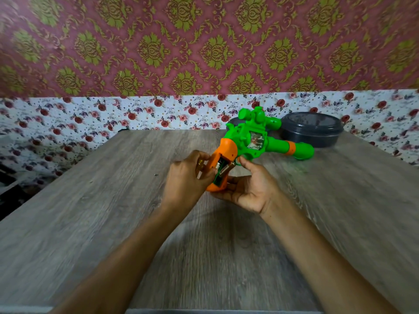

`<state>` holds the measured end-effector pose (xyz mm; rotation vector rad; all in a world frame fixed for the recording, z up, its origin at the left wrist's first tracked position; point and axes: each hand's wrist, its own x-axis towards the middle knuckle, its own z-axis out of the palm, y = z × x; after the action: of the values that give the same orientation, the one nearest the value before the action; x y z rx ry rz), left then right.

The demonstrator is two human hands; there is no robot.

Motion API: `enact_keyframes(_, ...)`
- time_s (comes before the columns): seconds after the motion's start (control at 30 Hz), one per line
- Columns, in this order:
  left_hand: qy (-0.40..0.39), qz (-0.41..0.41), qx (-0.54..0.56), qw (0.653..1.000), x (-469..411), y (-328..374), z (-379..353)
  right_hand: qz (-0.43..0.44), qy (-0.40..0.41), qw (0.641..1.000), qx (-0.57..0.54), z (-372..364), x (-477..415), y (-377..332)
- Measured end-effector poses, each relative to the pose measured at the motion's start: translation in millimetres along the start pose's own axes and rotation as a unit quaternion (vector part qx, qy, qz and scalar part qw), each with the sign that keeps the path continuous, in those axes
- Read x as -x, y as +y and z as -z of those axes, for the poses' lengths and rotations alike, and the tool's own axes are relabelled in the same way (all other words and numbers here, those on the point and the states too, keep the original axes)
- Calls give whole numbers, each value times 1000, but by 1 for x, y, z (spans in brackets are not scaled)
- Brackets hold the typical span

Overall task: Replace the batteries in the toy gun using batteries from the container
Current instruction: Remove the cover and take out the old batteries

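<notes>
Fingers on the left (199, 155): curled, pinching a small yellow item (200, 165) too blurred to name, and pressed against the open side of the orange grip (226, 155). Left hand (184, 180) raised above the wooden surface (90, 211). Just right of it, battery bay uncovered, one battery (226, 170) lying askew inside, one end lifted. Fingers on the right (246, 163): wrapped under and round the butt of the grip, right hand (251, 191) carrying the toy gun (256, 141), barrel pointing away to the right. Behind the barrel, dark round container (311, 130) on the surface, well apart from both hands. Judged roughly midway: bay opened, swap in hand. Cannot tell whether that battery is old or fresh. Left to do: seating fresh batteries, closing the bay.
</notes>
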<state>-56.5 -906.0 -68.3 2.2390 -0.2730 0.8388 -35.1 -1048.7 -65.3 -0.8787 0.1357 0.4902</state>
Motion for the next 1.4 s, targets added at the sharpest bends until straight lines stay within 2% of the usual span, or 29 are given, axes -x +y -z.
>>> enact_keyframes(0.17, -4, -34, -30, 999, 0, -2, -1, 16, 3, 1000, 24, 0, 3, 1)
enact_keyframes(0.5, -20, 9, -45, 999, -3, -6, 1, -35, 15, 999, -33, -2, 3, 10)
enact_keyframes(0.8, -25, 26, -44, 998, -4, -7, 0, -4, 62, 995, 75, -9, 2, 23)
enact_keyframes(0.87, -17, 34, -37, 999, -4, -8, 1, 25, 85, 988, 124, -10, 5, 21)
enact_keyframes(0.93, -9, 43, -23, 999, -5, -11, 2, 94, 117, 975, 166, -4, 9, 10)
enact_keyframes(0.97, -8, 48, -14, 999, -6, -11, 3, 147, 149, 955, 209, 5, 10, 1)
enact_keyframes(1.0, -7, 52, -7, 999, -6, -11, 3, 208, 196, 913, 292, 17, 10, -8)
enact_keyframes(1.07, -7, 57, 2, 998, -6, -11, 4, 296, 296, 778, 468, 42, 14, -25)
enact_keyframes(1.1, -7, 57, 3, 998, -7, -11, 4, 316, 334, 720, 519, 53, 16, -31)
enact_keyframes(1.13, -9, 58, 3, 998, -7, -10, 4, 323, 359, 679, 553, 62, 20, -35)
enact_keyframes(1.2, -10, 59, 0, 998, -7, -10, 5, 292, 389, 615, 620, 71, 26, -37)
enact_keyframes(1.3, -9, 62, -4, 998, -6, -11, 5, 215, 412, 541, 702, 75, 27, -38)
enact_keyframes(1.37, -9, 67, -4, 998, -6, -11, 6, 190, 414, 507, 732, 72, 27, -36)
enact_keyframes(1.4, -11, 72, -3, 997, -6, -12, 5, 183, 411, 502, 738, 71, 26, -36)
